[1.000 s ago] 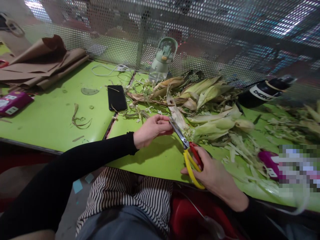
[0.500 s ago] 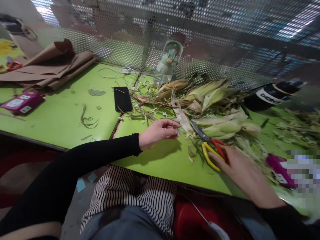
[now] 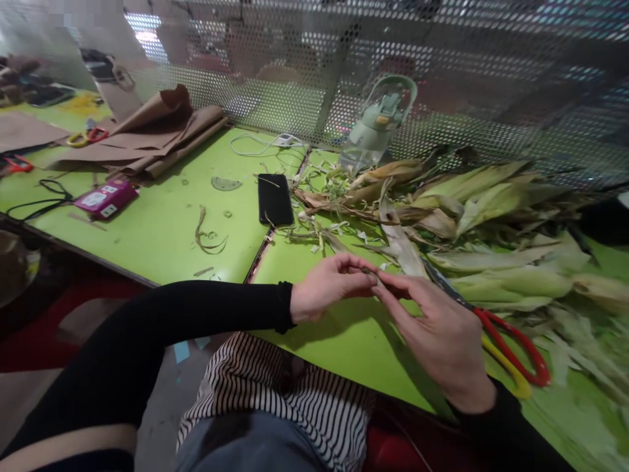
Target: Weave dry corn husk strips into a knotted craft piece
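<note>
My left hand (image 3: 330,286) and my right hand (image 3: 432,328) meet fingertip to fingertip over the green table (image 3: 162,229). Both pinch a thin strip of corn husk (image 3: 367,270) between thumb and fingers. The scissors (image 3: 501,337), with red and yellow handles, lie on the table just right of my right hand, free of it. A pile of corn ears in their husks (image 3: 472,216) lies beyond the hands, with cut husk scraps strewn around.
A black phone (image 3: 274,198) lies near the seam between two table tops. A pale green water bottle (image 3: 374,124) stands against the perforated metal screen (image 3: 442,78). Brown paper (image 3: 157,131) and a purple packet (image 3: 105,198) sit at the left.
My right hand has put the scissors down on the table and come left to join my left hand at the husk strip. The camera has turned to the left.
</note>
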A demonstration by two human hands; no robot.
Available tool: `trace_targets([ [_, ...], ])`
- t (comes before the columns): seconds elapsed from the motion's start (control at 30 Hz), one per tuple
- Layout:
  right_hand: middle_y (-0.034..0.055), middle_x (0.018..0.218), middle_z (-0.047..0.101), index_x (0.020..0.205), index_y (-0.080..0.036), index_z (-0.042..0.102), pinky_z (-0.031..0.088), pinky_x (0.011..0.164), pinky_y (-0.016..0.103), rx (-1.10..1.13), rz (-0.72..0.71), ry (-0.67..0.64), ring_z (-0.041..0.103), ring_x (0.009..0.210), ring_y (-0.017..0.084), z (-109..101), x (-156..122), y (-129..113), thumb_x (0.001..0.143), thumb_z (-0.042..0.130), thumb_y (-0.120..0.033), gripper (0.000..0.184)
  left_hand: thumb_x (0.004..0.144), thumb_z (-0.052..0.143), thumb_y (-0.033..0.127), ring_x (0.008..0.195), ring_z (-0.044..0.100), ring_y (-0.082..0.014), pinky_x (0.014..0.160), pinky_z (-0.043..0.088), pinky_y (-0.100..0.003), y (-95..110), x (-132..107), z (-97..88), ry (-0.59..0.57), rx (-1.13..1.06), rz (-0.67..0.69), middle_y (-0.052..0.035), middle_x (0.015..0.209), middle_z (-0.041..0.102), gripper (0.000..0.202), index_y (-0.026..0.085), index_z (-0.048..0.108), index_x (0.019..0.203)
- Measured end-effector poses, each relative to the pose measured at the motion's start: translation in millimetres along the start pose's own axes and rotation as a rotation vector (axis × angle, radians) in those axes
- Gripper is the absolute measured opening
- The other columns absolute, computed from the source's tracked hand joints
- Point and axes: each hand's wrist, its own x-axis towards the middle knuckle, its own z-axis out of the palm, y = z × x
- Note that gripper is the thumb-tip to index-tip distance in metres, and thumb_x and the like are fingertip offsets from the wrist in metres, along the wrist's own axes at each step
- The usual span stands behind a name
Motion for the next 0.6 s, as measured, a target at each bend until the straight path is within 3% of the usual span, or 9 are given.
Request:
trace_targets([
  [0.23, 0.0063, 0.096, 0.076, 0.100, -0.025, 0.070, 0.056, 0.081, 0.039, 0.079, -0.007, -0.007, 0.072, 0.086, 0.024, 2.7, 15.7, -0.9, 0.095, 0.058, -0.030, 0.014, 0.081, 0.068, 0.002, 0.073, 0.065, -0.0086, 0.095, 0.050, -0.037, 2.2, 4.0, -8.8, 0.014, -0.069, 0.028, -0.0006, 0.078, 0.066, 0.012, 0.011, 0.059, 0.083],
  [0.37, 0.0042, 0.091, 0.075, 0.094, -0.025, 0.071, 0.055, 0.076, 0.037, 0.162, 0.067, -0.046, 0.071, 0.080, 0.022, 1.3, 16.9, 5.2, 0.093, 0.060, -0.032, 0.013, 0.080, 0.068, 0.005, 0.074, 0.063, -0.0085, 0.089, 0.051, -0.034, 8.6, -4.9, -11.2, 0.005, 0.094, 0.022, -0.0013, 0.085, 0.064, 0.016, 0.011, 0.058, 0.090],
  [0.43, 0.0037, 0.089, 0.075, 0.092, -0.025, 0.072, 0.055, 0.073, 0.036, 0.208, 0.120, -0.057, 0.070, 0.078, 0.022, 0.7, 16.2, 11.2, 0.092, 0.062, -0.036, 0.015, 0.079, 0.069, 0.006, 0.079, 0.064, -0.0111, 0.084, 0.052, -0.033, 23.1, -12.8, -16.2, -0.023, 0.319, 0.062, -0.0052, 0.100, 0.064, 0.028, 0.013, 0.057, 0.104],
  [0.5, 0.0038, 0.089, 0.076, 0.091, -0.025, 0.073, 0.055, 0.073, 0.037, 0.245, 0.184, -0.044, 0.070, 0.078, 0.022, 0.2, 15.6, 17.2, 0.090, 0.064, -0.040, 0.017, 0.082, 0.067, 0.013, 0.087, 0.062, -0.0139, 0.082, 0.051, -0.031, 43.9, -17.6, -25.1, -0.026, 0.666, 0.294, -0.0090, 0.111, 0.063, 0.026, 0.014, 0.058, 0.107],
  [0.57, 0.0041, 0.091, 0.076, 0.091, -0.025, 0.073, 0.055, 0.075, 0.038, 0.268, 0.238, -0.020, 0.070, 0.079, 0.023, 0.1, 15.8, 21.8, 0.089, 0.066, -0.042, 0.019, 0.087, 0.059, 0.015, 0.091, 0.059, -0.0160, 0.086, 0.047, -0.031, 64.0, -14.8, -36.5, 0.086, 1.113, 0.549, -0.0085, 0.104, 0.065, 0.009, 0.015, 0.061, 0.097],
  [0.6, 0.0041, 0.091, 0.077, 0.090, -0.025, 0.074, 0.056, 0.077, 0.039, 0.281, 0.258, -0.009, 0.070, 0.080, 0.023, 0.4, 16.2, 23.3, 0.088, 0.066, -0.042, 0.019, 0.086, 0.059, 0.014, 0.091, 0.057, -0.0174, 0.089, 0.045, -0.033, 71.4, -10.4, -42.3, 0.156, 1.329, 0.596, -0.0078, 0.098, 0.065, 0.006, 0.015, 0.062, 0.091],
])
